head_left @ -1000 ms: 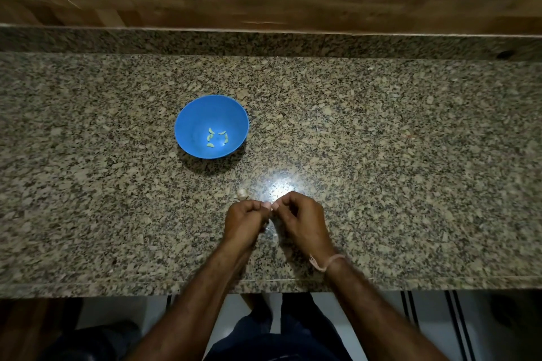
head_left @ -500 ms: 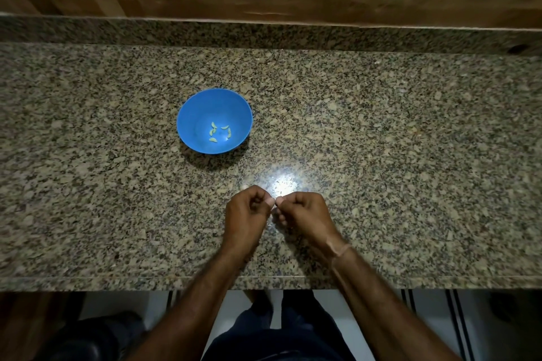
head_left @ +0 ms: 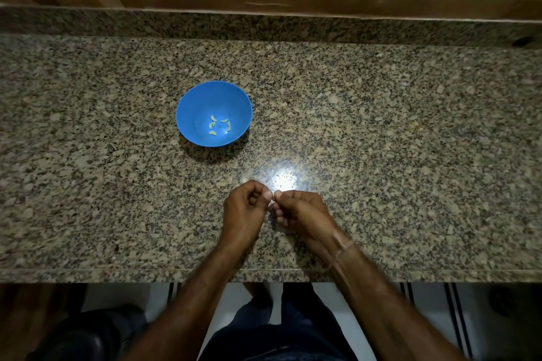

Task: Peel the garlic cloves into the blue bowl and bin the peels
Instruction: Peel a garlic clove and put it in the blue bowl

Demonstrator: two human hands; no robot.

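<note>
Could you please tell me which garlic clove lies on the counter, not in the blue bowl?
The pale clove just beyond the left hand's knuckles; the five peeled ones lie inside the blue bowl.

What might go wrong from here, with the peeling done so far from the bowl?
1. The left hand and right hand pinch the garlic clove over the counter, short of the blue bowl: a slip could drop it on the granite.
2. Pale peels would likely be hard to spot on that speckled stone, so some may get left behind.
</note>
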